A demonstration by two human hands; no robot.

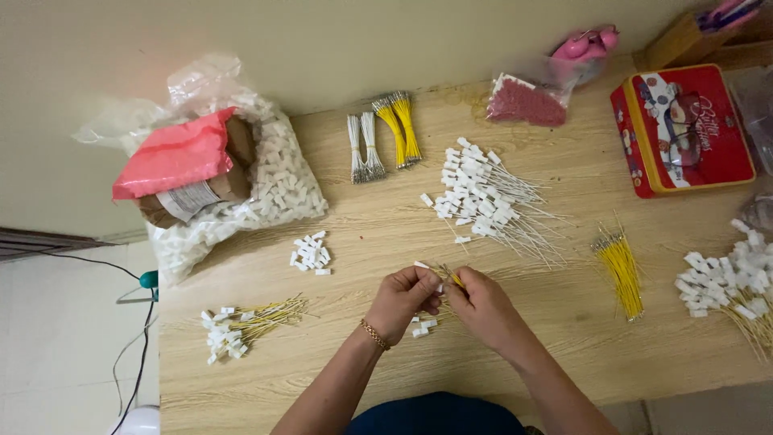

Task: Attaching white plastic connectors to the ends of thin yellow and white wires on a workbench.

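My left hand (401, 300) pinches a small white plastic connector housing (421, 265) between thumb and fingertips, and my right hand (483, 304) is closed narrowly on a thin yellow wire with a metal tip (453, 277), the two meeting just above the pale wooden tabletop (564, 322) near its front edge. Under my hands lie a few loose white housings (422, 326).

The housing looks feather-light, hard and a bit slick, so I judge it is best gripped by its flat sides, leaving the open end free. The wire looks light and springy; held close behind the metal tip it should stay straight, while further back it would likely bend.

Round about: a fanned heap of white-wired finished pieces (483, 201) straight ahead, a loose bundle of yellow wires (622, 270) to the right, a little pile of white housings (311, 254) to the left, and yellow-wired finished pieces (245, 322) at the near left. A clear plastic bag full of white housings (274, 173) sits at the far left corner, and a red tin box (684, 129) at the far right.
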